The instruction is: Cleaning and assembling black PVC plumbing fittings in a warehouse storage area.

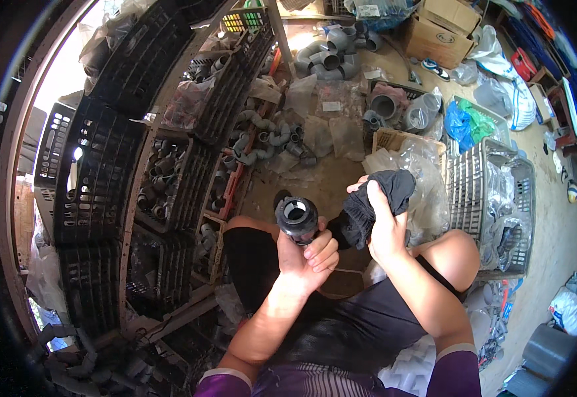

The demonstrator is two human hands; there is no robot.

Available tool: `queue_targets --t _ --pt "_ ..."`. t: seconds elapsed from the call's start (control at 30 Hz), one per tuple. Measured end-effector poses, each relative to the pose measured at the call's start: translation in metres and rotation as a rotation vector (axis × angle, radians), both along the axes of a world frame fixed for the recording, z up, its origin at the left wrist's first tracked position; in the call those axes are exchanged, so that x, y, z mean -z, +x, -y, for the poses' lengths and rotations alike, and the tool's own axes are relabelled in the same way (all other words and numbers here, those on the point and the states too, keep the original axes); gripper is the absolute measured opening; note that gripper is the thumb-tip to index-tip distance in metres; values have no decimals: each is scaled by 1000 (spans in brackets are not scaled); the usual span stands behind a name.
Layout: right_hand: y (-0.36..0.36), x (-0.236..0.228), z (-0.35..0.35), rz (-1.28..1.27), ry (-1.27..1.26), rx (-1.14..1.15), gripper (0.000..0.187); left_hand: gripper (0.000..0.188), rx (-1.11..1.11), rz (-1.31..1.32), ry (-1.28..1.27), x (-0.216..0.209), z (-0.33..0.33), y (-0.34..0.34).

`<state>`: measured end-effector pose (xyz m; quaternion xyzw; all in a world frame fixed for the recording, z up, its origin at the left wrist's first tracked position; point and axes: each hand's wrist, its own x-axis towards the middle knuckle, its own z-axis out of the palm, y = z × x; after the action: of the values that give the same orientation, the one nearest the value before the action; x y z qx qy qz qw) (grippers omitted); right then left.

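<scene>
My left hand (305, 259) grips a black plastic pipe fitting (288, 226) from below, fingers curled round its body. Its round open end faces up, showing a lighter ring inside. To the right, my right hand (386, 231) is closed on a bunched black cloth (394, 190), with the thumb lying over it and part of it hanging toward the fitting. The cloth and the fitting are apart. Both hands are raised above my lap, between my bent knees.
Black plastic crates (100, 169) of fittings fill a rack on the left. Grey pipe elbows (262, 135) and clear bags (341, 99) lie on the floor ahead. A grey crate (467, 188) of plastic bags stands by my right knee. A cardboard box (437, 40) sits farther back.
</scene>
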<state>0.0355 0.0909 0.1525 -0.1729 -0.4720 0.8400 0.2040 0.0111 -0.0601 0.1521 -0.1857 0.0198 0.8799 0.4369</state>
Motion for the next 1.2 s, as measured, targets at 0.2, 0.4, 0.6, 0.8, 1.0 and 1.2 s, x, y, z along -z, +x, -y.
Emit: queue_targets --t 0.2,0.4,0.6,0.8,1.0,1.2 --pt "0 2 1 23 3 -28 21 41 60 -60 83 8 -2 9" --pt "1 4 4 26 52 -79 22 37 107 -22 343 8 -2 20" --pt "2 2 0 42 94 -101 23 47 159 -16 332 4 -13 30" --pt "2 4 -1 44 95 -105 23 48 162 -35 287 9 -11 28" --pt "2 2 0 52 72 -132 20 48 160 -24 271 8 -10 28" --pt "-3 -18 -18 -276 644 -529 77 60 138 12 -32 9 2 22"
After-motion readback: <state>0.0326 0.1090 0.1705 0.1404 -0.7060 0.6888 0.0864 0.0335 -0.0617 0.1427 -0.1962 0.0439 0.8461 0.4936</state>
